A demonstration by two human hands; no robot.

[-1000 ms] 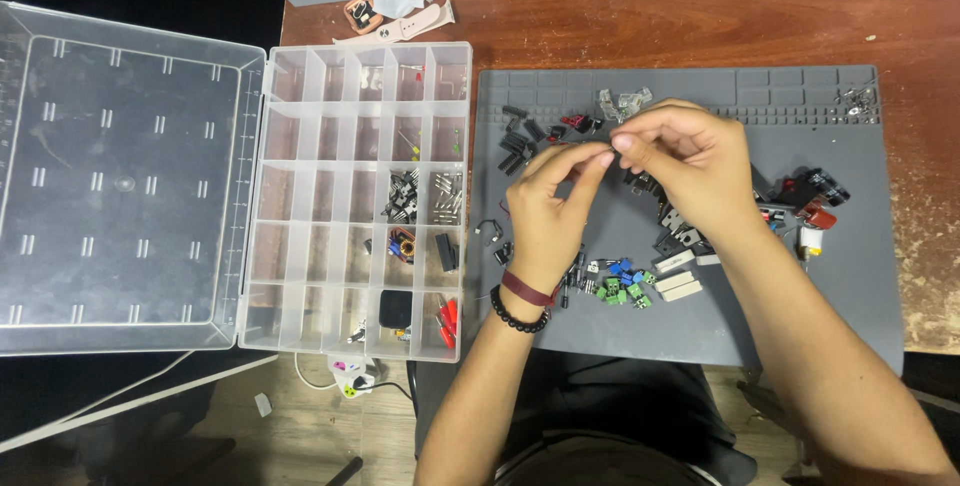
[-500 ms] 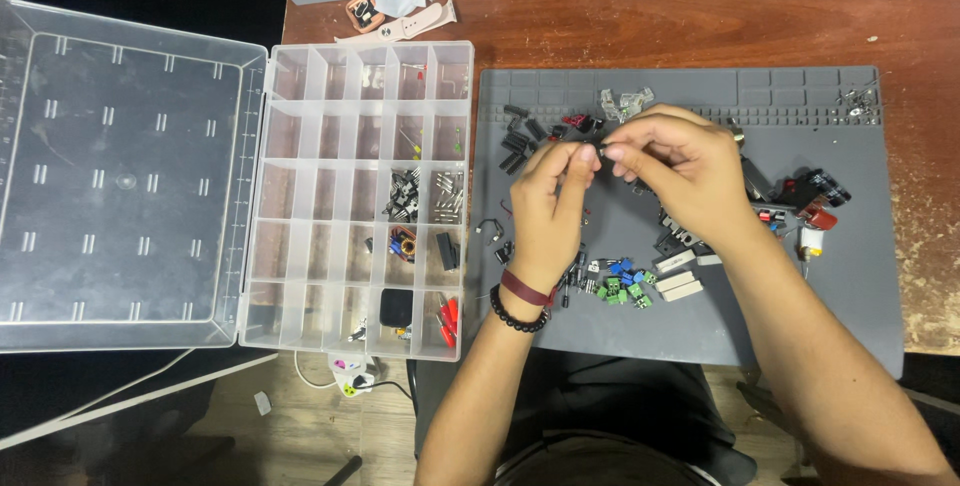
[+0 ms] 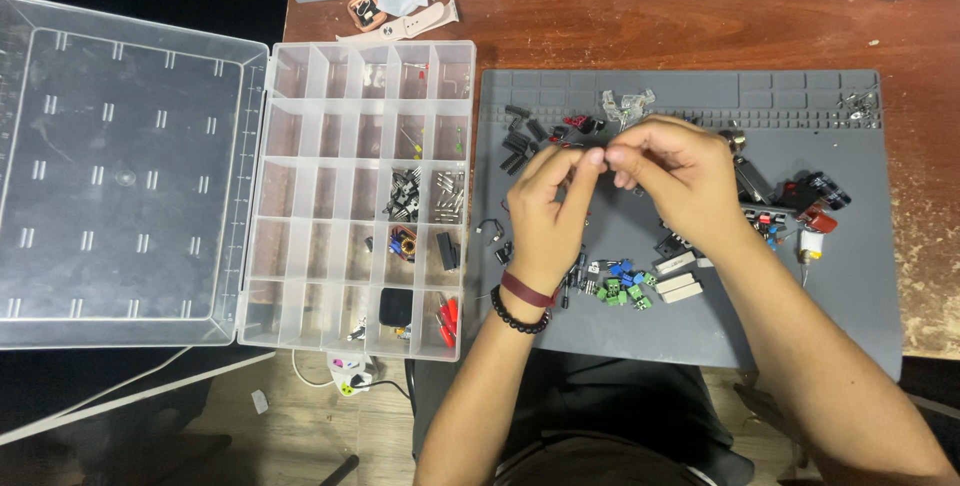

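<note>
At the far left lies the open clear lid (image 3: 120, 171) of a parts organizer (image 3: 300, 196), its divided tray just to the right. Most compartments are bare; a few toward its right side hold small dark components, a black block and red pieces. Beyond the tray, on the wooden table (image 3: 700, 6), sits a pinkish watch with strap (image 3: 400, 18).

Right of the tray is a grey work mat (image 3: 700, 331) strewn with small electronic parts: black pieces at its far left, green and blue terminal blocks (image 3: 622, 286) near the person, white rectangular parts (image 3: 678, 281) beside them, and red and black components (image 3: 815, 201) at the right.

Above the mat's middle, the left hand (image 3: 548, 211), wearing a dark bead bracelet and a maroon band, meets the right hand (image 3: 680, 181). The fingertips of both pinch together on a tiny part (image 3: 600, 156), too small and too covered to identify; it is held in the air just over the mat's far portion.

To handle this well, it seems wise to keep the pinch light and close to the mat, so a slip drops the piece onto the grey surface rather than the table, and to steady the wrists against the mat's edge while working it.
</note>
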